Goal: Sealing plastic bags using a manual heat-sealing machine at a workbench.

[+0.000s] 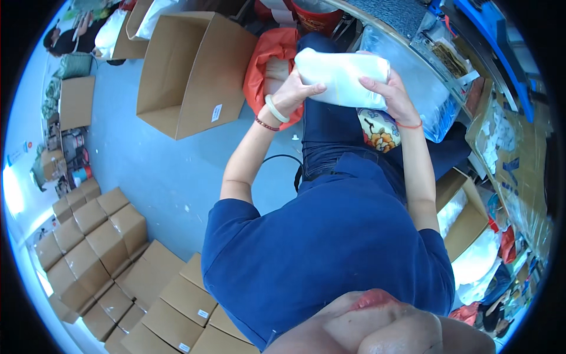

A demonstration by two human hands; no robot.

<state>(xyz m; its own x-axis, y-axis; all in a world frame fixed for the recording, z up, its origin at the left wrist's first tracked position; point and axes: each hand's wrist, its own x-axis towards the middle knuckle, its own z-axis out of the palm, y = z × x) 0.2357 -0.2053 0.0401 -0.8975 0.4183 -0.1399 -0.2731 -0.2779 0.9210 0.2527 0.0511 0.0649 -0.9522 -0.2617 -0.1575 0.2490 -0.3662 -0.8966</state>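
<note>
A white, soft-looking bundle (339, 74), seemingly wrapped in plastic, is held level above my lap. My left hand (290, 93) grips its left end, thumb pointing inward along the near side. Around the other end, my right hand (396, 99) is closed, its thumb pressed on the top. The fingers of both hands are mostly hidden behind the bundle, and I cannot make out what is inside it. Just left of my left hand is an orange-red sack (254, 79) with pale contents.
A large open cardboard box (218, 71) stands to the left on the blue-grey floor (171, 194). Stacked cartons (106, 248) fill the lower left. On the right are a clear plastic bag (433, 100) and a workbench (519, 171). Another person (79, 35) is at the far left.
</note>
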